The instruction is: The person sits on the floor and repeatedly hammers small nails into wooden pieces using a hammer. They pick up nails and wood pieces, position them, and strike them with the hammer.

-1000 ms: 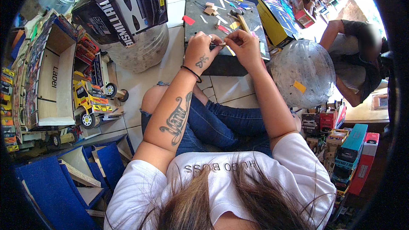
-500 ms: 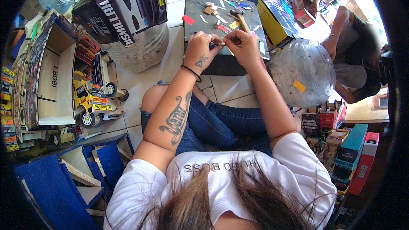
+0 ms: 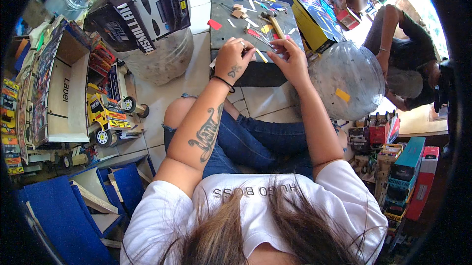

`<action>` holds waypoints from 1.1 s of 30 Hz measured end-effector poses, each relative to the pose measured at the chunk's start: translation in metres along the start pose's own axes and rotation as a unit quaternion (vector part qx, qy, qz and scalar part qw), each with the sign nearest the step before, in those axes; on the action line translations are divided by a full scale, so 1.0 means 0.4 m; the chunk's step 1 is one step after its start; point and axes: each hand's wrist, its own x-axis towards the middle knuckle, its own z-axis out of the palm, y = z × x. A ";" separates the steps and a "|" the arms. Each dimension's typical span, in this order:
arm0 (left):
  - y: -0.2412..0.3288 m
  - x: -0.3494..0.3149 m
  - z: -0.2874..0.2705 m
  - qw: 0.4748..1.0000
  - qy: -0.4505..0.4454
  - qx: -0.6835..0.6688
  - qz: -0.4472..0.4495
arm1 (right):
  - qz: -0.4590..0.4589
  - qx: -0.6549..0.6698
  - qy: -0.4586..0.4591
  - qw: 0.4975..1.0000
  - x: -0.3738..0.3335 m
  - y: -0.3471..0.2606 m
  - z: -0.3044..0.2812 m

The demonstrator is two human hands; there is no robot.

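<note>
Metal tool [image 3: 264, 42] beside right hand [image 3: 291, 61], grip part-curled, hold unclear: slip could scatter scraps [image 3: 214, 24]; left hand [image 3: 232, 56] pinched, contents hidden.

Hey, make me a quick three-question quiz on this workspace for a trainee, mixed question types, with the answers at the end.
1. True or false: the hammer lies on top of the dark work block.

2. Where is the black band worn?
A) On the right wrist
B) On the left wrist
C) Above the left elbow

3. Fill in the gap: the flat patch showing on the clear plastic container to the right of the block is ____ in colour.

Key:
1. True
2. B
3. Orange
</note>
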 end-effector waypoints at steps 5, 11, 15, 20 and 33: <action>0.000 0.006 -0.003 0.998 -0.030 0.050 0.019 | -0.083 0.067 -0.044 0.993 0.033 0.005 0.047; 0.009 -0.004 -0.049 0.987 -0.061 0.147 0.028 | 0.049 0.235 0.015 0.971 0.045 0.016 0.060; 0.017 0.003 -0.044 0.989 -0.081 0.124 -0.004 | 0.081 0.255 -0.001 0.964 0.033 0.030 0.037; 0.015 0.006 -0.045 0.996 -0.061 0.060 -0.038 | 0.047 0.214 -0.002 0.976 0.033 0.017 0.061; 0.009 0.006 -0.046 0.993 -0.073 0.017 -0.092 | -0.014 0.125 0.004 0.992 0.038 -0.028 0.072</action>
